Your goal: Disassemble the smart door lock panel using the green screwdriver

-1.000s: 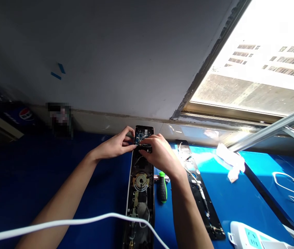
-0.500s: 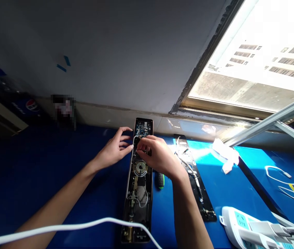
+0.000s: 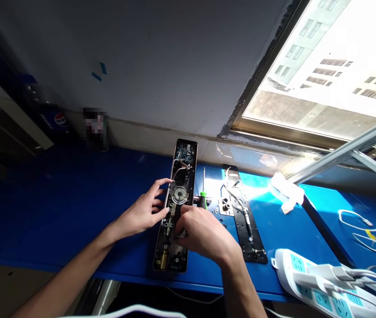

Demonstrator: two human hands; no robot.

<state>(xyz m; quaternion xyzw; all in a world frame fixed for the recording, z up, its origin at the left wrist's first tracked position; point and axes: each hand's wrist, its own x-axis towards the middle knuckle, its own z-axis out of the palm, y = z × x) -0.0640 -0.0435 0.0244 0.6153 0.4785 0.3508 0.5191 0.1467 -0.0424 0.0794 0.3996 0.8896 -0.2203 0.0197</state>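
A long black electronic door lock panel (image 3: pixel 178 207) lies open on the blue table, with a circuit board (image 3: pixel 185 154) at its far end and a brass cylinder (image 3: pixel 164 258) at its near end. My left hand (image 3: pixel 141 214) rests with its fingers apart against the panel's left edge, beside a round metal hub (image 3: pixel 179 194). My right hand (image 3: pixel 204 234) covers the lower part of the panel, its fingertips down among the mechanism. Whatever those fingers touch is hidden. A green-and-black screwdriver (image 3: pixel 203 199) stands just right of the panel.
A black metal plate (image 3: pixel 245 227) with a white cable and a small plate with screws lie to the right. Further right are a white power strip (image 3: pixel 307 278) with plugs, loose white cables (image 3: pixel 363 229), white paper (image 3: pixel 285 190) and an aluminium rail (image 3: pixel 347 150).
Both hands have moved from the circuit board toward the panel's near end. The view has tilted, bringing more of the power strip and the table's front edge into sight.
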